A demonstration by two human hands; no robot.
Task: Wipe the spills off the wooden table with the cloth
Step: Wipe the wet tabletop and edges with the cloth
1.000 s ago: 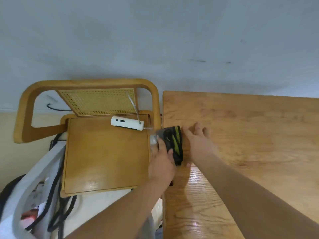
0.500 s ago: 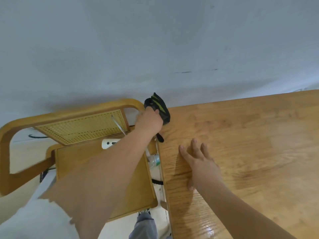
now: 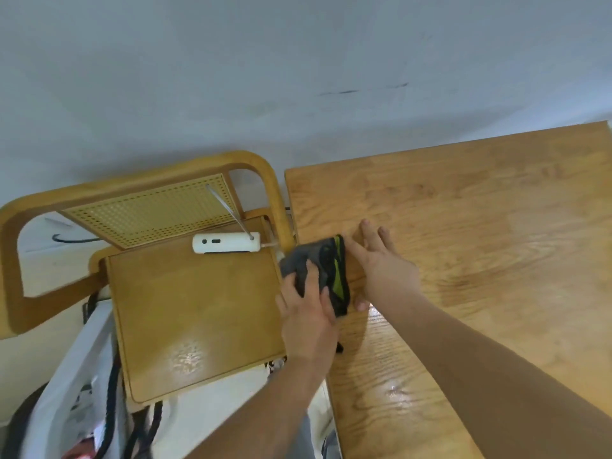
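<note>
The wooden table (image 3: pixel 480 226) fills the right half of the head view. A dark grey cloth with a yellow-green stripe (image 3: pixel 326 265) lies bunched over the table's left edge. My left hand (image 3: pixel 308 313) grips the cloth from the near side, fingers curled into its grey folds. Just right of the cloth, my right hand (image 3: pixel 385 266) rests flat on the tabletop with fingers spread, touching the cloth's striped edge. A wet, shiny patch (image 3: pixel 394 390) glints on the wood nearer to me.
A wooden chair (image 3: pixel 185 313) with a cane back stands tight against the table's left side. On its seat lies a white device with a thin antenna (image 3: pixel 227 247). White bags and black cords (image 3: pixel 82 392) hang at lower left. A pale wall lies behind.
My left hand brought the cloth down from the table's far left corner to the left edge, beside my right hand. The view shifted back toward the chair.
</note>
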